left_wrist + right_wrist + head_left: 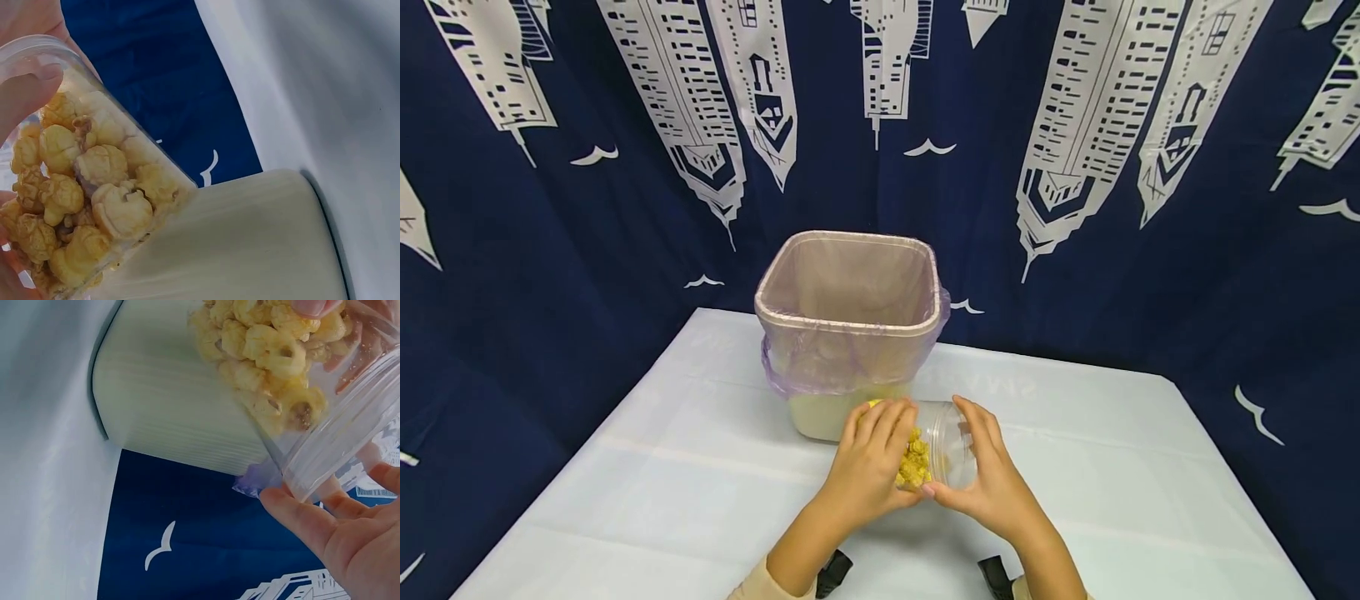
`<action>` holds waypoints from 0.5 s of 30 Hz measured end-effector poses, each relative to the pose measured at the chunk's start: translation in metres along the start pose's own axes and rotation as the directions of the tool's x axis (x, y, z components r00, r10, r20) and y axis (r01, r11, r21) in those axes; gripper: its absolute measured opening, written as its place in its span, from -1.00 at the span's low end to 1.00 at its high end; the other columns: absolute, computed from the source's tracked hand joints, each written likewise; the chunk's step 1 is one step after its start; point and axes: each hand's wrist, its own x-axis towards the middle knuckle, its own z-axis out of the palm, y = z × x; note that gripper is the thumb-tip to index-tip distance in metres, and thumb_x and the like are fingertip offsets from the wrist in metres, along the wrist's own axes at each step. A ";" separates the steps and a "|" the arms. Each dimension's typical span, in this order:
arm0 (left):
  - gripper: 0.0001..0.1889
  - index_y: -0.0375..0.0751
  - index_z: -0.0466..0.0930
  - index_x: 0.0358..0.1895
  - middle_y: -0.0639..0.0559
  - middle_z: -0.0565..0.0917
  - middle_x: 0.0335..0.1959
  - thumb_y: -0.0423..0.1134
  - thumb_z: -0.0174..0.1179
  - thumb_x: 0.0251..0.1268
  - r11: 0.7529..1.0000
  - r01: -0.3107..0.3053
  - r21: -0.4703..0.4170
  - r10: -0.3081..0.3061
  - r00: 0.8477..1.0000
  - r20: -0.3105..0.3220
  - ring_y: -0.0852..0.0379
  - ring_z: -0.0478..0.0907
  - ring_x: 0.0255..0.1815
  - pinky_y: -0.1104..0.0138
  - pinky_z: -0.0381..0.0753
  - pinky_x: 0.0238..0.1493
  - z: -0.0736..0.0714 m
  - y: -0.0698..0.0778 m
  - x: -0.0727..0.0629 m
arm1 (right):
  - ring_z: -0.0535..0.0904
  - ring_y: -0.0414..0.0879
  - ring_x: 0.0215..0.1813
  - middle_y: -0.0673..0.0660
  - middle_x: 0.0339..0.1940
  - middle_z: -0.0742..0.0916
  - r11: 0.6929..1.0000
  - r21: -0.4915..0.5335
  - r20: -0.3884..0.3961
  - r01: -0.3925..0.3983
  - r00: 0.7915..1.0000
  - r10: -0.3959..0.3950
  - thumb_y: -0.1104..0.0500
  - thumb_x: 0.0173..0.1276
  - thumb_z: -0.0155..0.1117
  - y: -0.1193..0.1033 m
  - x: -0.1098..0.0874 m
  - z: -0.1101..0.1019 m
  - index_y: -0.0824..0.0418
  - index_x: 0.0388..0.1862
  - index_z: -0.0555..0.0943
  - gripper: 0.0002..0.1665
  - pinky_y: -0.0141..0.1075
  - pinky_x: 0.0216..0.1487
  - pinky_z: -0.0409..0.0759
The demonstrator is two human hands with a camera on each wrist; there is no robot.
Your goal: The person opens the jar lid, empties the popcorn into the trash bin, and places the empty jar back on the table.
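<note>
A clear plastic jar (951, 450) of yellow popcorn (915, 463) lies on its side in the air, close in front of the bin. My left hand (868, 462) grips its popcorn-filled body, fingers over the top and thumb toward me. Around the clear ridged end on the right, my right hand (996, 483) curls with thumb and fingers spread. Through the wall in the left wrist view, popcorn pieces (103, 165) fill the bottom end. The right wrist view has the ridged end (344, 425) between the right hand's fingers. Part of the jar is hidden behind the left hand.
A cream waste bin (820, 417) with a thin purple liner (850, 358) folded over its rim stands on the white-covered table (662, 483) just beyond the jar. A dark blue curtain (880, 192) with white building prints hangs behind.
</note>
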 end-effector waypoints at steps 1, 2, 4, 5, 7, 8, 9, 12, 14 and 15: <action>0.03 -0.29 0.24 0.19 -0.12 0.35 0.15 0.29 0.36 -0.40 1.000 -0.001 0.003 0.001 1.000 0.004 -0.06 0.23 0.16 0.04 0.12 0.20 0.000 0.000 0.000 | 0.32 0.03 0.08 0.10 0.23 0.25 1.000 0.001 -0.005 0.008 1.000 -0.008 -0.08 -0.20 0.51 0.001 0.000 0.000 -0.07 0.39 -0.01 0.22 -0.05 -0.11 0.46; 0.03 -0.28 0.23 0.19 -0.11 0.35 0.15 0.30 0.36 -0.40 1.000 -0.004 0.006 0.004 1.000 0.006 -0.06 0.24 0.16 0.04 0.13 0.19 -0.001 0.001 0.001 | 0.32 0.01 0.08 0.09 0.23 0.26 1.000 0.002 -0.009 0.016 1.000 -0.016 -0.07 -0.21 0.51 0.001 -0.001 0.000 -0.06 0.39 0.00 0.22 -0.06 -0.11 0.46; 0.04 -0.27 0.23 0.18 -0.12 0.36 0.14 0.30 0.37 -0.43 1.000 -0.012 0.014 0.012 1.000 0.007 -0.06 0.25 0.15 0.03 0.16 0.17 -0.001 0.001 0.001 | 0.31 -0.01 0.08 0.07 0.23 0.26 1.000 -0.006 -0.012 0.024 1.000 -0.024 -0.07 -0.22 0.52 0.002 -0.002 -0.001 -0.05 0.39 0.01 0.23 -0.10 -0.13 0.47; 0.05 -0.27 0.23 0.18 -0.11 0.36 0.13 0.30 0.38 -0.46 1.000 -0.015 0.015 0.015 1.000 0.008 -0.06 0.26 0.15 0.03 0.17 0.16 -0.002 0.002 0.001 | 0.31 -0.02 0.08 0.06 0.24 0.26 0.999 -0.011 -0.013 0.031 0.999 -0.031 -0.07 -0.23 0.52 0.002 -0.003 -0.001 -0.04 0.39 0.01 0.23 -0.11 -0.13 0.47; 0.07 -0.25 0.23 0.18 -0.11 0.37 0.12 0.27 0.42 -0.54 1.000 -0.021 0.019 0.020 1.000 0.010 -0.06 0.26 0.15 0.02 0.20 0.14 -0.003 0.002 0.000 | 0.31 -0.04 0.08 0.04 0.24 0.26 0.999 -0.022 -0.013 0.044 0.999 -0.044 -0.09 -0.24 0.53 0.001 -0.004 -0.001 -0.03 0.39 0.01 0.24 -0.13 -0.15 0.48; 0.08 -0.24 0.24 0.17 -0.11 0.37 0.12 0.25 0.44 -0.58 1.000 -0.022 0.020 0.022 1.000 0.008 -0.06 0.27 0.14 0.02 0.21 0.13 -0.004 0.002 -0.001 | 0.32 -0.04 0.08 0.04 0.24 0.26 0.998 -0.029 -0.013 0.054 0.998 -0.054 -0.10 -0.24 0.52 0.000 -0.005 0.000 -0.02 0.39 0.01 0.24 -0.14 -0.15 0.49; 0.08 -0.23 0.24 0.17 -0.11 0.38 0.12 0.23 0.45 -0.61 1.000 -0.024 0.020 0.024 1.000 0.005 -0.06 0.28 0.14 0.02 0.22 0.12 -0.005 0.002 -0.001 | 0.32 -0.04 0.09 0.04 0.24 0.25 0.997 -0.035 -0.014 0.064 0.998 -0.065 -0.11 -0.23 0.52 0.000 -0.006 0.000 -0.01 0.39 0.01 0.25 -0.15 -0.16 0.49; 0.09 -0.20 0.25 0.16 -0.10 0.38 0.11 0.20 0.48 -0.67 0.999 -0.028 0.021 0.028 1.000 -0.008 -0.06 0.29 0.13 0.02 0.24 0.11 -0.007 0.002 -0.002 | 0.32 -0.03 0.08 0.04 0.24 0.26 0.994 -0.044 -0.024 0.100 0.995 -0.101 -0.11 -0.25 0.53 -0.002 -0.006 0.000 0.03 0.39 0.02 0.25 -0.16 -0.16 0.52; 0.09 -0.20 0.26 0.15 -0.10 0.39 0.10 0.20 0.48 -0.69 0.999 -0.035 0.026 0.036 0.999 -0.022 -0.05 0.30 0.12 0.02 0.25 0.10 -0.008 0.002 -0.002 | 0.32 -0.01 0.08 0.05 0.24 0.26 0.992 -0.048 -0.035 0.118 0.992 -0.120 -0.11 -0.26 0.53 -0.003 -0.006 0.000 0.05 0.38 0.03 0.26 -0.15 -0.17 0.53; 0.09 -0.19 0.26 0.15 -0.10 0.39 0.10 0.21 0.48 -0.68 0.999 -0.040 0.031 0.041 0.999 -0.026 -0.05 0.30 0.11 0.03 0.25 0.09 -0.008 0.002 -0.002 | 0.32 0.00 0.07 0.05 0.24 0.26 0.991 -0.051 -0.039 0.127 0.991 -0.129 -0.11 -0.27 0.54 -0.003 -0.006 0.000 0.06 0.38 0.03 0.26 -0.14 -0.18 0.53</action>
